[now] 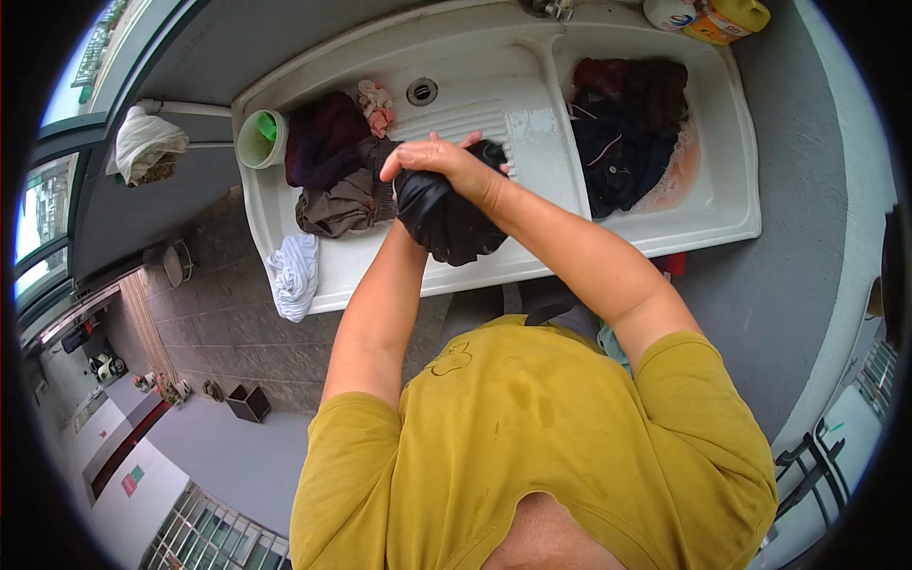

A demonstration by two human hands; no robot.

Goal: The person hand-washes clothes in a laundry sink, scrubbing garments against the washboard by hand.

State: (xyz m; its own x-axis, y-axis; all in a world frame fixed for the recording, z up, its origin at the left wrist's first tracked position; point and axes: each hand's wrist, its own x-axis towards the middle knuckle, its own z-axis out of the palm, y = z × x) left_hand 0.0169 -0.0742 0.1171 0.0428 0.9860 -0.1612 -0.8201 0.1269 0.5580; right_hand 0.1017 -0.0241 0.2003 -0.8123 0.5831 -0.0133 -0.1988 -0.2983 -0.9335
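A wad of wet black cloth [452, 221] is squeezed between my two hands above the washboard ridges of a white laundry sink [527, 235]. My right hand [442, 157] lies across its top, with the fingers pointing left. Most of my left hand [473, 138] is hidden beneath the wad; what seem to be its fingertips show beyond the far side. Left of my hands, a greyish-brown garment [335, 210] rests in the sink against a dark maroon and purple garment [324, 135]. Small pale and pink cloths [376, 107] lie near the drain [422, 92].
Dark clothes [613, 157] soak in sudsy, pinkish water in the right basin. A white garment [293, 276] hangs over the sink's front left edge. A pale bucket [261, 140] stands at the left. The faucet [559, 8] and a yellow jug [730, 20] are along the back.
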